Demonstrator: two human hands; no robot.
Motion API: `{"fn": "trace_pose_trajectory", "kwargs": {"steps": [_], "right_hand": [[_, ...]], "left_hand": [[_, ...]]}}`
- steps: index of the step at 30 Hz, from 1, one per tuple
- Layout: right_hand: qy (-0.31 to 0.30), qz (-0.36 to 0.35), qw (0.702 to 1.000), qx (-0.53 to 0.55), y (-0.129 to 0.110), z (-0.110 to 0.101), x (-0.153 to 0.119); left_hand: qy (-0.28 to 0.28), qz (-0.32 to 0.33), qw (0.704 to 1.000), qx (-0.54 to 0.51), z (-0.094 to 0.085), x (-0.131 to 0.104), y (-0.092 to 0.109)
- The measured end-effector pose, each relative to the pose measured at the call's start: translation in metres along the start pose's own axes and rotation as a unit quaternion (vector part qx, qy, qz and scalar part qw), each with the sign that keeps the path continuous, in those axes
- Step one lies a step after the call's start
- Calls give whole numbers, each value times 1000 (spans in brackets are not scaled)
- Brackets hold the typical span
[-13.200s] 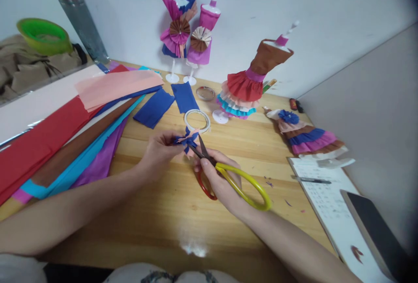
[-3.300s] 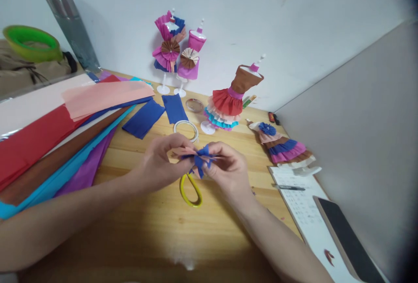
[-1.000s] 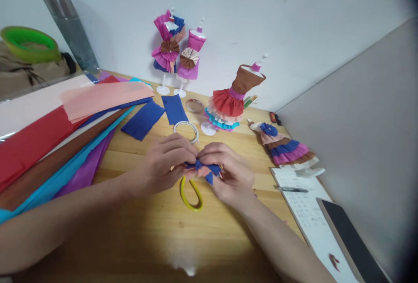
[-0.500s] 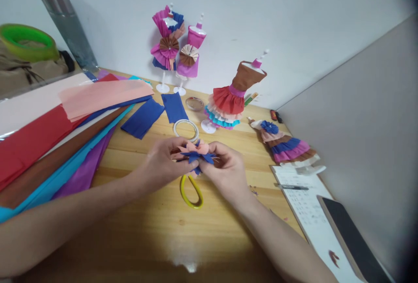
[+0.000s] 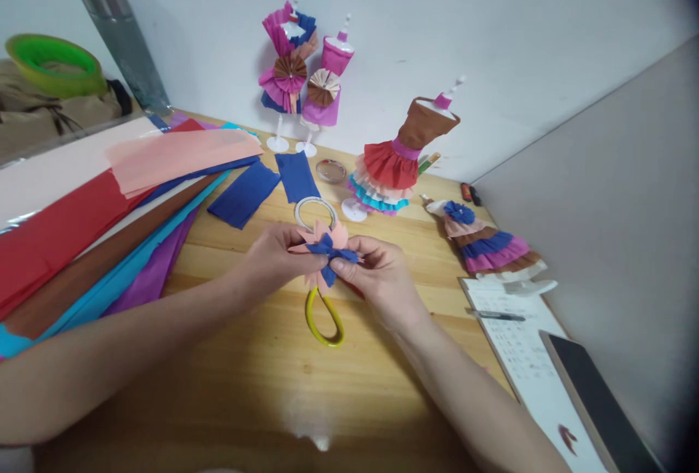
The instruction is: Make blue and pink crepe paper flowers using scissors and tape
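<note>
Between my two hands is a paper flower (image 5: 326, 249) with blue petals layered over peach ones, its face turned up toward me. My left hand (image 5: 278, 258) pinches its left side between thumb and fingers. On the right side, my right hand (image 5: 379, 273) grips it, the thumb pressed on a blue petal near the centre. Just below the flower, a yellow loop handle (image 5: 325, 320) lies on the table; whatever it joins is hidden. A white tape ring (image 5: 315, 212) lies behind the flower, partly covered by it.
Sheets of coloured crepe paper (image 5: 70, 240) fan out at left, near two blue pieces (image 5: 244, 194). Small mannequins in paper dresses (image 5: 401, 145) stand at the back. Another dressed mannequin (image 5: 491, 244) lies at right, above a notebook (image 5: 505, 342), pen (image 5: 499, 315) and phone (image 5: 593, 393).
The flower has tilted so that its face shows more toward me, with peach petals now visible above and below the blue. Both hands keep hold of it; the view has shifted slightly.
</note>
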State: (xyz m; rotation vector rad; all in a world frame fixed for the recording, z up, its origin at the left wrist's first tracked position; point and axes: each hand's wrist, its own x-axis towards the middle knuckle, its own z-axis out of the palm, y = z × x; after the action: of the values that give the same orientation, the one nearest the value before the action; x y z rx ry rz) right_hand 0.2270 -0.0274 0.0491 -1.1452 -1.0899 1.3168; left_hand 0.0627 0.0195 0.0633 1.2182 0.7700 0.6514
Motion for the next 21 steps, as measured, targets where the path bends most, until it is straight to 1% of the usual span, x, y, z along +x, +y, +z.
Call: {"fn": "trace_pose_trajectory", "kwargs": {"steps": [2,6,8,11,13,18,21], "right_hand": [[-14,0,1000,9,-1,-2,0],[-48,-19,999,11,-5,-4,-1],[-40,-22,999,-17,-6,-3,-1],[-5,-34,998,-60,-5,0,-2],[7,-41,996,-76,-4,2,-2],[9,-41,996,-75,-2,1,-1],[6,-40,996,-75,-1,1,-1]], "left_hand": [[6,-15,1000,-5,0,-1,1],[42,-39,998,-12,0,-1,-1],[45,-34,998,-5,0,0,-4],[39,-11,999,23,-1,2,-7],[42,-5,998,40,-2,3,-9],[67,-9,995,69,-2,5,-11],[58,-18,997,49,-2,5,-8]]}}
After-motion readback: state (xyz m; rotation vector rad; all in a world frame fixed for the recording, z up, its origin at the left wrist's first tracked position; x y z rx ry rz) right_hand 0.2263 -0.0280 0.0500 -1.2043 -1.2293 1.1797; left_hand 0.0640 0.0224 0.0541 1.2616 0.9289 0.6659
